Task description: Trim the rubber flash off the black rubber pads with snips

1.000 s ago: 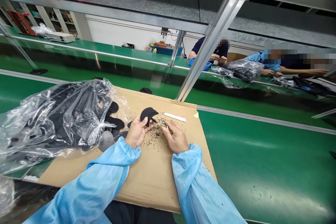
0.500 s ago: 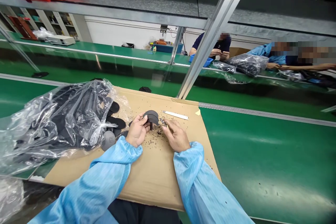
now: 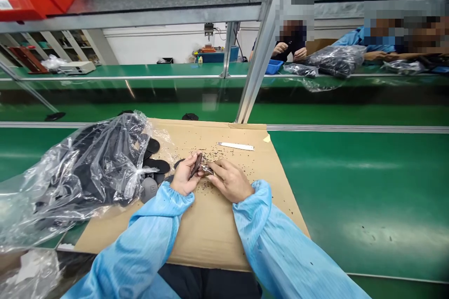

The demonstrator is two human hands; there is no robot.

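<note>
In the head view, we have the dark, thin, rounded piece [image 3: 195,166] over the brown cardboard sheet [image 3: 203,231], turned nearly edge-on between our two hands. Our left hand [image 3: 184,176] grips it, thumb against the near face and fingers behind. Our right hand [image 3: 232,182] is closed around a small, shiny, silver metal tool [image 3: 207,169], which points at the piece; whether the two touch, we cannot tell.

We would expect the dark piece to be light and somewhat bendy, perhaps foam or rubber, with a surface that should not slip much. It hardly looks fragile, though a thin rim like that may fold under a hard squeeze, so we would hold it by the flat faces, a little in from the edge. The metal tool we judge stiff, light and rather slick, best taken by its sides, clear of the end facing the piece.

The piece shows as a narrow, dark brown-black sliver, its faces mostly hidden. Beside our left hand lie flat, black, oval pieces [image 3: 159,165] and a grey, round, marked disc [image 3: 149,188], next to a clear, crinkled plastic bag [image 3: 101,163] full of dark pieces. Tiny black crumbs [image 3: 209,188] dot the cardboard, and a slim, white, flat strip [image 3: 236,146] lies beyond our right hand.
</note>
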